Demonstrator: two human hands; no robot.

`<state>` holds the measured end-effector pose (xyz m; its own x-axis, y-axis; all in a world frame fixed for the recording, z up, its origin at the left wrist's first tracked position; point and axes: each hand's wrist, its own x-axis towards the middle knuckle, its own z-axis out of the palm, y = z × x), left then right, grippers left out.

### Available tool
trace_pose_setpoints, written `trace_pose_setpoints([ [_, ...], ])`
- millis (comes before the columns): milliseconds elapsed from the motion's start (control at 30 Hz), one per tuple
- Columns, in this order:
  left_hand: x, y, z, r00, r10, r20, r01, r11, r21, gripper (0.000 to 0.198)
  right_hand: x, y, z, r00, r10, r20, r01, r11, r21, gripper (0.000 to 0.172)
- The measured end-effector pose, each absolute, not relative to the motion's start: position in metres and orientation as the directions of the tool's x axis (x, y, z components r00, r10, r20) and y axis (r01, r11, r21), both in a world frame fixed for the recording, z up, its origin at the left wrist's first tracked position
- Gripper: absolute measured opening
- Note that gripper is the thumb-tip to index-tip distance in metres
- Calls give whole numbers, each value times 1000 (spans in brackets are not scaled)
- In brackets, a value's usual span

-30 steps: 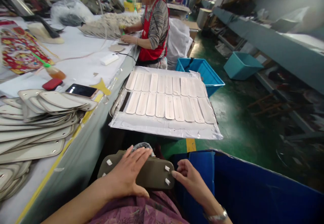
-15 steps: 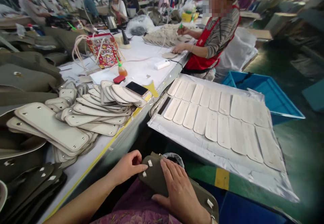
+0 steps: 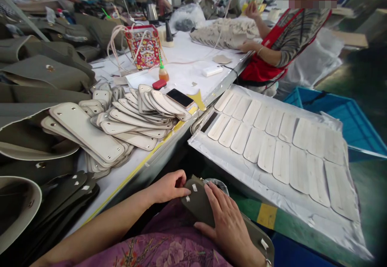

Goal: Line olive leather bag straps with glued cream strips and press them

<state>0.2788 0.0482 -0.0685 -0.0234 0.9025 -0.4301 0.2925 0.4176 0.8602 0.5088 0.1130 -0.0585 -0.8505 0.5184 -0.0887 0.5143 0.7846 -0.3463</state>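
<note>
An olive-green bag panel (image 3: 198, 206) with rounded ends and small white tabs lies across my lap. Against its left end, close to two of the white tabs, my left hand (image 3: 169, 186) has its fingers curled and pinches the edge. My right hand (image 3: 228, 222) rests flat over the panel's middle, fingers stretched out and thumb apart. Part of the panel is hidden beneath it. Behind the panel shows a piece of clear plastic (image 3: 219, 184). To the left, pale panels with metal studs (image 3: 87, 132) are heaped on the white table (image 3: 104, 190).
Pale strips (image 3: 266, 152) lie in two rows on a covered board at right. A phone (image 3: 179, 98), a glue bottle (image 3: 163, 73) and a patterned red bag (image 3: 143, 47) are on the table. Olive bags (image 3: 48, 71) crowd the left. A co-worker (image 3: 290, 49) sits beyond a blue crate (image 3: 353, 118).
The view has swung left, so the scene sits farther right. My hands keep much the same hold on the panel. The co-worker has raised one hand from the table area.
</note>
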Motion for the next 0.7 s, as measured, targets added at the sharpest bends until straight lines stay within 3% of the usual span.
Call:
trace_pose_setpoints([
  [233, 279, 46, -63, -59, 932, -358, 434, 347, 831, 25, 500, 115, -46, -893, 428, -138, 450, 846, -286, 68],
  [300, 277, 44, -58, -78, 940, -332, 488, 326, 809, 24, 502, 114, -43, -884, 439, -164, 468, 836, -287, 72],
  [367, 277, 44, -50, -75, 961, -266, 545, 264, 796, 36, 511, 112, -42, -862, 474, -180, 507, 809, -297, 88],
  [433, 281, 47, -44, 24, 987, -158, 620, 110, 777, 68, 527, 109, -43, -819, 547, -175, 574, 764, -296, 105],
  [500, 288, 54, -41, 222, 972, -78, 691, -100, 716, 90, 544, 105, -46, -775, 612, -159, 629, 722, -289, 108],
  [600, 300, 67, -47, 438, 893, -105, 729, -284, 623, 92, 559, 102, -50, -749, 646, -145, 654, 688, -315, 94],
  [700, 307, 77, -60, 472, 872, -131, 726, -300, 619, 89, 559, 102, -51, -719, 682, -135, 675, 640, -367, 79],
])
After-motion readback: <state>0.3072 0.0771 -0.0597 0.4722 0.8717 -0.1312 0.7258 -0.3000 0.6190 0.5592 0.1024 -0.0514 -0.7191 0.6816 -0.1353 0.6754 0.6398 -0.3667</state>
